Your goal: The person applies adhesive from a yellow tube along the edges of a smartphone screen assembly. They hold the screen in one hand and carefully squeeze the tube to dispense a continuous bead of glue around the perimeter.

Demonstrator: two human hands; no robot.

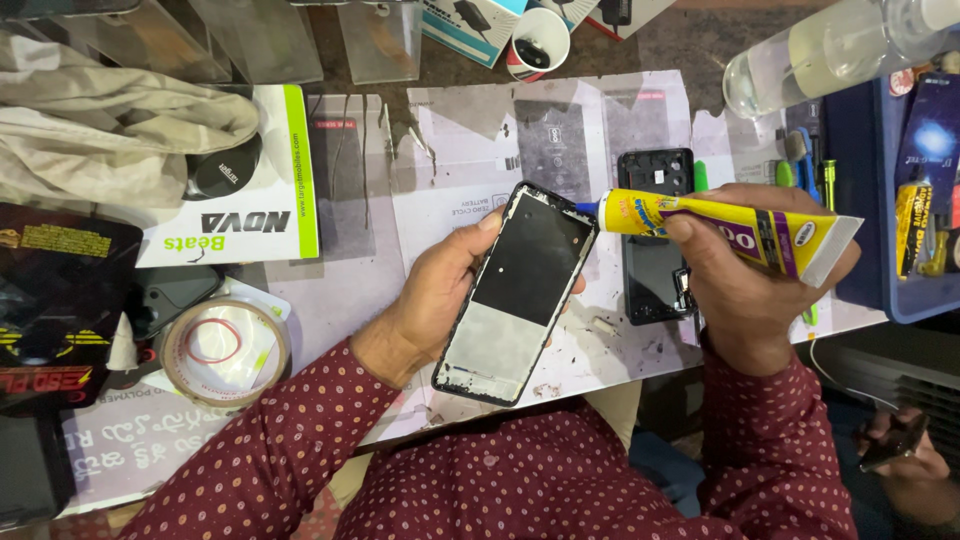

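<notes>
My left hand (440, 290) holds a phone frame (518, 292) from below, tilted, its inner side up with a black upper half and a silvery lower half. My right hand (745, 265) grips a yellow glue tube (725, 222) lying sideways. The tube's blue nozzle touches the frame's top right corner. A second opened phone body (652, 270), dark and flat on the mat, lies just beyond the frame, partly behind my right hand. Both of my sleeves are maroon with small dots.
A roll of clear tape (222, 350) sits at the left, by a white box (255, 190) and crumpled cloth (100, 130). A paper cup (538, 42) stands at the back. Clear bottle (830, 50) and blue tool tray (915, 200) at right. Another person's hand (900, 440) holds a phone, lower right.
</notes>
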